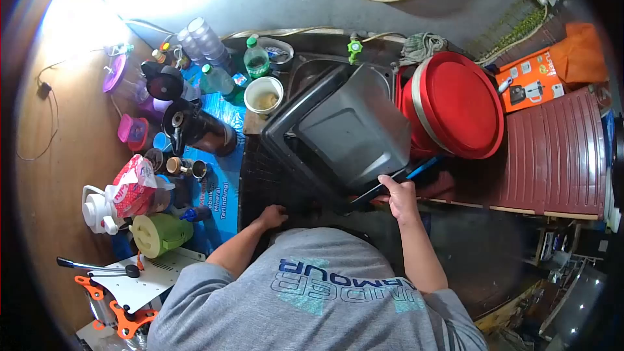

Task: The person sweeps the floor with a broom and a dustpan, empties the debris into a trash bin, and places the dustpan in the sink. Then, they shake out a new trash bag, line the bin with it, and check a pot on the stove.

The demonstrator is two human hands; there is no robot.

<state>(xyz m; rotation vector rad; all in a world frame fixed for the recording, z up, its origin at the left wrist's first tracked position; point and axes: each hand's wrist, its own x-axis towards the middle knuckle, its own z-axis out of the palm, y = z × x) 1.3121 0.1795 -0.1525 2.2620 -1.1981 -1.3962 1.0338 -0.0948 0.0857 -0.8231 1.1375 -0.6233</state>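
A large grey plastic basin with a black rim [354, 127] lies tilted over the metal sink [311, 73]. My right hand [401, 199] is closed on the basin's lower right rim, with the thumb on top. Beside that hand a blue strip [424, 167] shows at the basin's edge. My left hand [273, 216] rests low at the dark counter edge, left of the basin's bottom corner; its fingers are partly hidden in shadow. Right of the basin stands a big red lidded tub [463, 105].
A white bucket [264, 95], green bottle [256, 58] and black thermos [211, 131] stand left of the basin. Nearer are a green jug [159, 234] and white press [140, 279]. A green tap [354, 50] rises behind the sink; a maroon slatted surface [552, 156] lies right.
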